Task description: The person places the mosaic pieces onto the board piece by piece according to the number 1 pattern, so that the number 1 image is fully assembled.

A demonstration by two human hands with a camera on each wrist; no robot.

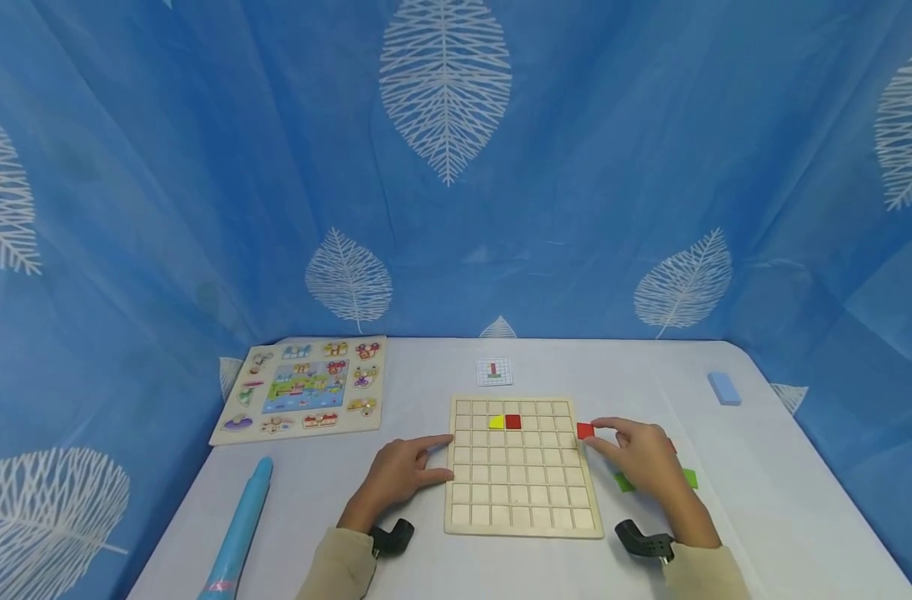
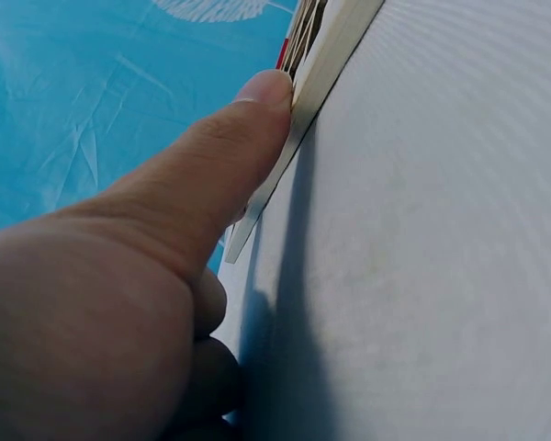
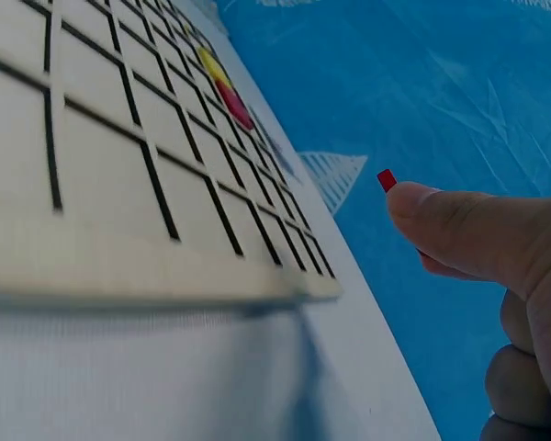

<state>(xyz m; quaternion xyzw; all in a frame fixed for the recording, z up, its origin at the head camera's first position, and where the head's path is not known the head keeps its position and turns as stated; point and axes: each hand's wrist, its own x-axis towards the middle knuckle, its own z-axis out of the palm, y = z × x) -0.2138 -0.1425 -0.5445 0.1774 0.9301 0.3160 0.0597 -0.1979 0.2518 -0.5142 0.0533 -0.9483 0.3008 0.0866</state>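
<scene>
A wooden grid board [image 1: 519,475] lies on the white table. In its second row sit a yellow piece [image 1: 497,422] with a slanted side and, to its right, a red square tile [image 1: 513,422]. My left hand [image 1: 396,477] touches the board's left edge with thumb and index finger stretched out. Just beyond the upper right edge, my right hand [image 1: 646,460] pinches another red tile [image 1: 584,431] between thumb and index finger; in the right wrist view only a corner of that tile [image 3: 387,179] shows past the thumb.
Green pieces [image 1: 690,478] and a red piece [image 1: 673,446] lie partly hidden by the right hand. A pattern card [image 1: 494,372] lies behind the board. Farther out are a blue block [image 1: 724,388], a picture puzzle board [image 1: 249,406] and a light-blue tapered stick [image 1: 240,529].
</scene>
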